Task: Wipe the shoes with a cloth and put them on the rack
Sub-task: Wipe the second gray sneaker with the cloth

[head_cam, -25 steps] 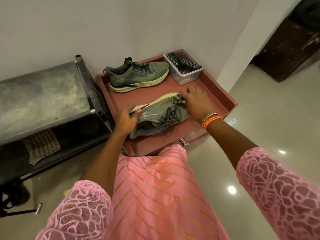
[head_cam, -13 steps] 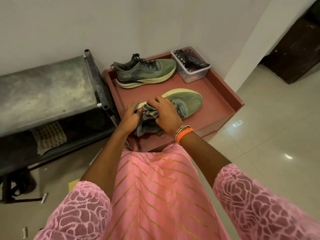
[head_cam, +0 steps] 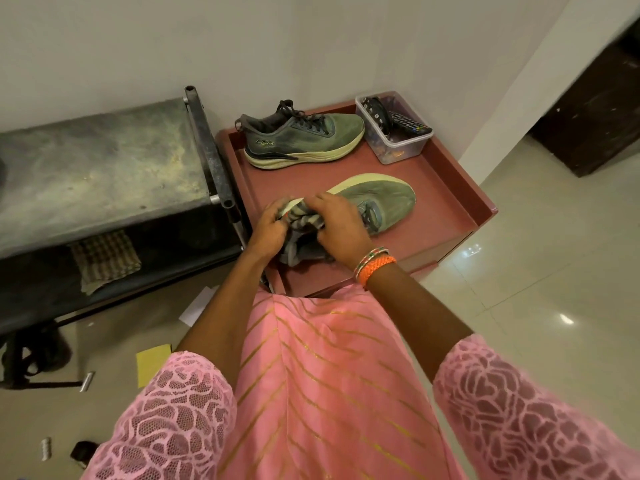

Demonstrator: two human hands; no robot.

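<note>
A small logo sits on the heel side of the far shoe (head_cam: 301, 140), in the upper middle of the frame, but the letters are too small to read. That green-grey sneaker stands upright on its pale sole, toe pointing right, on the red-brown tray top (head_cam: 446, 216) against the wall.

To its right, in the tray's far corner, is a clear plastic tub (head_cam: 398, 140). In it lies a black remote control (head_cam: 410, 124) with coloured buttons, a dark strap-like item beside it, and some small bits at the bottom that cannot be made out.

In the centre of the frame the near shoe (head_cam: 377, 202) lies tipped on its side on the tray, pale sole edge turned toward the wall, toe to the right. The left hand (head_cam: 272, 225) grips its heel end, fingers curled round the sole edge. The right hand (head_cam: 341, 226), with orange and beaded bangles at the wrist, has its fingers bent and clamped on a striped grey cloth (head_cam: 304, 216), pressing it against the shoe near the heel.

At the left of the frame stands a dark metal rack (head_cam: 104, 168) with a worn top; a checked cloth (head_cam: 104, 259) lies on its lower shelf. A yellow paper (head_cam: 150, 362) lies on the tiled floor at lower left.
</note>
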